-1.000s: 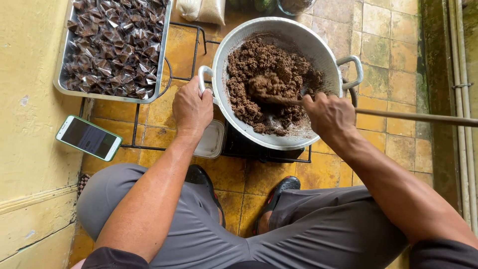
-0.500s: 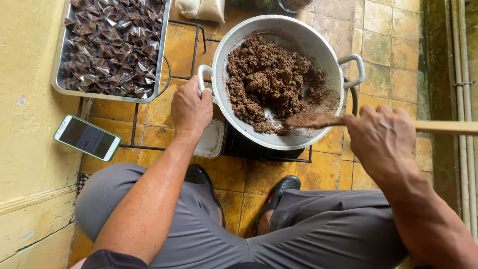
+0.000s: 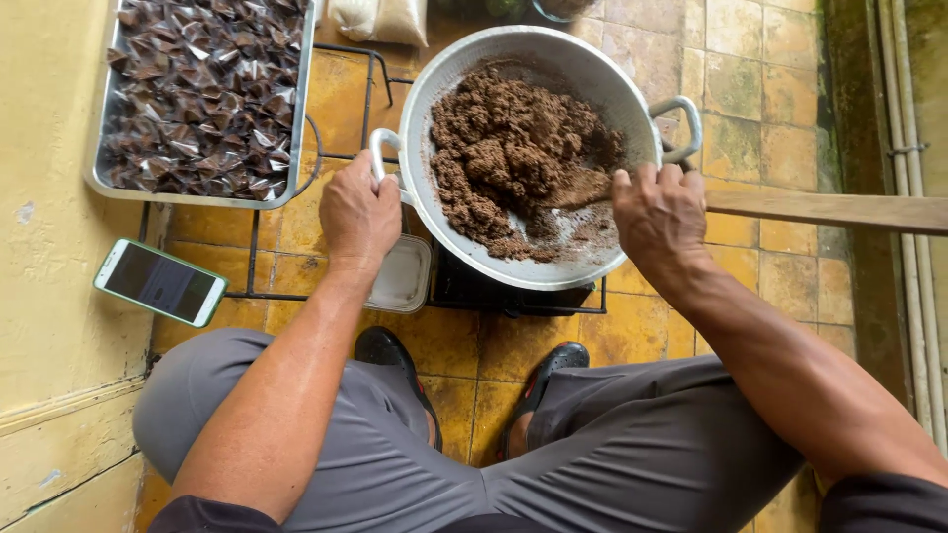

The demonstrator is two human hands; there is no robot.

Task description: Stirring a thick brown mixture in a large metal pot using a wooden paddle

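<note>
My left hand (image 3: 358, 212) has its fingers clenched on the near handle of the big metal pan (image 3: 434, 118), which sits on a black wire stand (image 3: 346, 89) over the tiled floor. My right hand (image 3: 660, 212) grips the long wooden paddle (image 3: 829, 209), blade dug into the brown crumbly mixture (image 3: 513, 148) inside the pan. Left of it a metal tray (image 3: 99, 178) of wrapped dark pieces; a phone (image 3: 160, 281) lies on the yellow ledge, a small plastic tub (image 3: 403, 276) just below my left hand
</note>
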